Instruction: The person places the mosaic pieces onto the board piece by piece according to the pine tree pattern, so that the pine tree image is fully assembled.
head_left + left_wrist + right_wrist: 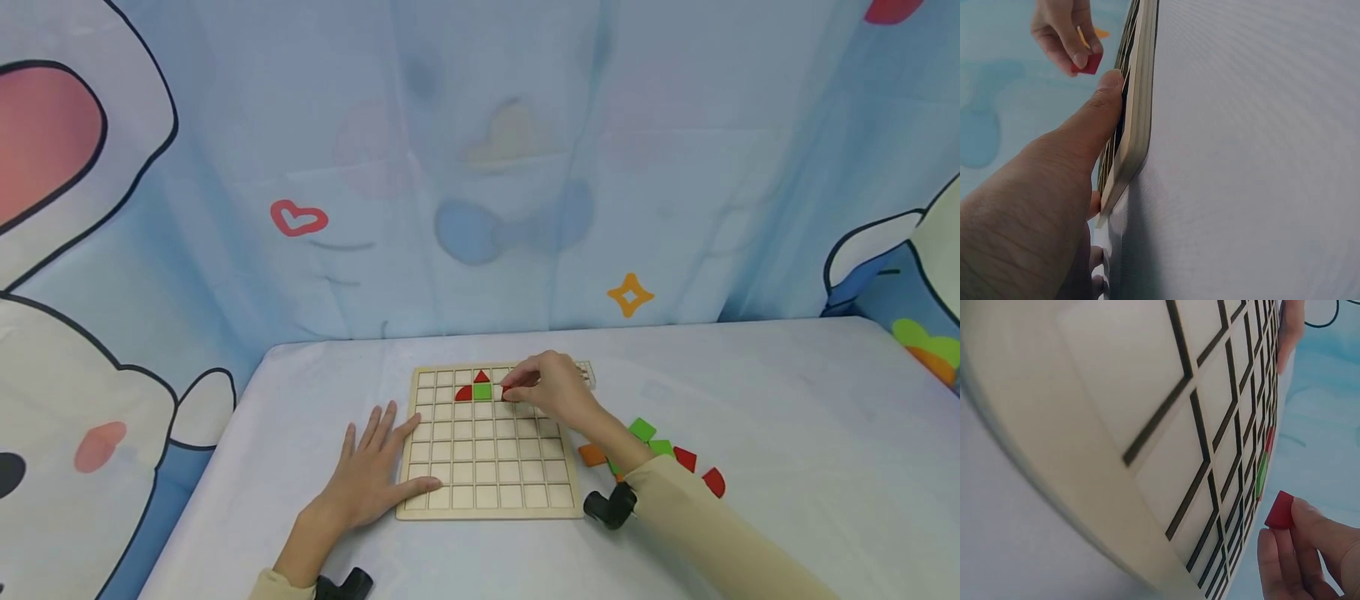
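Note:
A wooden grid board (487, 514) lies flat on the white-covered table. My left hand (366, 479) rests at its left edge with fingers spread, the thumb reaching over the rim. Above the upper right part of the grid, my right hand (553, 387) pinches a small red piece (1280, 511) between thumb and fingers; in the right wrist view the piece is held clear of the board. In the grid's upper rows sit a green square (482, 391), a red triangle (482, 377) just beyond it and a red quarter-round piece (464, 393) to its left.
Loose pieces lie right of the board, partly behind the right forearm: several green squares (642, 429), an orange piece (592, 455), a red piece (685, 458) and a red quarter-round (714, 482). A small wooden part (587, 373) shows at the board's far right corner. A printed curtain (510, 275) hangs behind.

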Action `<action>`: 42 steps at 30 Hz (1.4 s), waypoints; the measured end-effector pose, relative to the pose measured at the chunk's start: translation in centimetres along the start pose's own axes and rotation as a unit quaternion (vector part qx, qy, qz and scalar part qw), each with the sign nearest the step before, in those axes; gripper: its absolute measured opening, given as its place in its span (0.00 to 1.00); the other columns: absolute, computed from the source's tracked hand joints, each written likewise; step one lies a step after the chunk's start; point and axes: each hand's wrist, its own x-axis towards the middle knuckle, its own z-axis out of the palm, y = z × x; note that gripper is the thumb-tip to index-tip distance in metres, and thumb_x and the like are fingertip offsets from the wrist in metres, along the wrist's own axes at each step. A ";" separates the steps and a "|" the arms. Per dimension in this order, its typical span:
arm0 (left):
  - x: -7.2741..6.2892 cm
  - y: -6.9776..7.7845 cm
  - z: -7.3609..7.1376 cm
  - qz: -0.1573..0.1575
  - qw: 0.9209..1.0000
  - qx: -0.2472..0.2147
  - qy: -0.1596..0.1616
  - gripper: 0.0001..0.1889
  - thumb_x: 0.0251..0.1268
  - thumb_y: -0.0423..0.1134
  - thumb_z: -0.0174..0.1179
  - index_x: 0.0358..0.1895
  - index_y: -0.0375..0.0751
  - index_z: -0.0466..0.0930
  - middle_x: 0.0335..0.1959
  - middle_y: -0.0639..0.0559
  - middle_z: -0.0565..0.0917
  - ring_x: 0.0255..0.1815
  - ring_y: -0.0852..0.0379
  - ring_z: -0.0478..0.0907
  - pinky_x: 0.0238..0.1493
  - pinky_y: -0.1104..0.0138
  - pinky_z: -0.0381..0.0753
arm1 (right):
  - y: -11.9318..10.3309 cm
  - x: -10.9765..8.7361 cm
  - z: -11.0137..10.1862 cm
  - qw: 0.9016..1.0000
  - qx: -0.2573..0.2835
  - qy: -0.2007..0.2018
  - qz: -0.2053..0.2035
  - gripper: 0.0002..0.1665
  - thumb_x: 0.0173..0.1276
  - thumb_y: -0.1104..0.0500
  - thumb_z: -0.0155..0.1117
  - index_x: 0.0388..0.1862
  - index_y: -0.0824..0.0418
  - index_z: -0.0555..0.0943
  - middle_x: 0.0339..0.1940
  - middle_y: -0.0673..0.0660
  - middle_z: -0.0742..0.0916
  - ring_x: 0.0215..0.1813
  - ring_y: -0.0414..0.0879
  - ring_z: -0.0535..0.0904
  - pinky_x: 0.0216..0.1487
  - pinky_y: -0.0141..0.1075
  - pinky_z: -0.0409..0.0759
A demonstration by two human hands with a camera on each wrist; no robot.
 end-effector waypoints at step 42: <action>0.2 0.1 -0.5 -0.016 0.999 0.016 -0.036 0.50 0.67 0.72 0.59 0.85 0.50 0.56 0.86 0.38 0.47 0.86 0.36 0.38 0.78 0.31 0.35 | -1.6 3.1 2.0 0.983 -0.152 -0.099 0.021 0.10 0.70 0.77 0.66 0.46 0.73 0.90 0.48 0.67 0.91 0.56 0.62 0.86 0.53 0.44 0.87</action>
